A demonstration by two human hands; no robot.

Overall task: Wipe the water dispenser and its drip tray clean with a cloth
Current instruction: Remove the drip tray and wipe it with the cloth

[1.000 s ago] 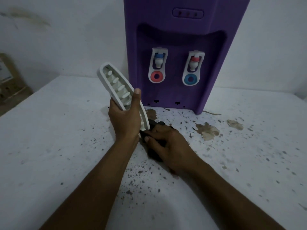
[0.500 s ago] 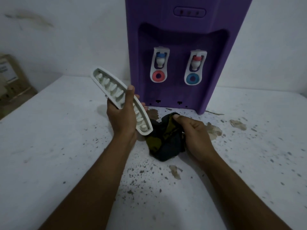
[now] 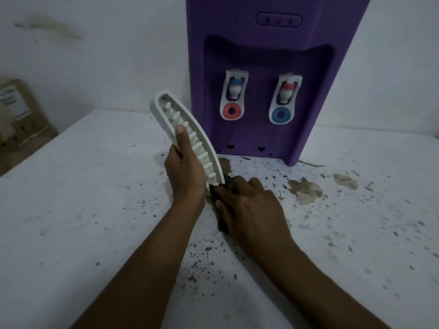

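two hands, one tray, one cloth: stock on the table

1. left hand (image 3: 185,173): grasps the tray (image 3: 190,138) round its lower half, with the thumb laid up along the near rim and the fingers wrapped behind.

2. tray: white, long and curved. it is lifted off the table (image 3: 83,210) and tilted, upper end toward the wall (image 3: 107,55), lower end down by the right hand. the open side faces the camera and shows a row of pale pegs inside. it sits before the dispenser's lower left corner; whether the two touch cannot be told.

3. right hand (image 3: 251,210): palm down, fingers curled over the cloth, holding it at the tray's lower end.

4. cloth (image 3: 230,181): dark and bunched, mostly hidden under the right hand. bits show beside the fingers and at the tray's lower tip, which it meets.

5. dispenser (image 3: 273,55): purple, upright at the back of the table, close to the wall. the front recess holds two white taps. left tap (image 3: 234,96) has a blue cap over a red ring; right tap (image 3: 286,100) has a red cap over a blue ring. a small oval panel (image 3: 278,20) with three dots sits above.

6. table: white, speckled with dark flecks, thickest before the dispenser. brownish stains (image 3: 306,189) lie right of the right hand.

7. box (image 3: 21,119): brown cardboard, far left, beyond the table's edge.
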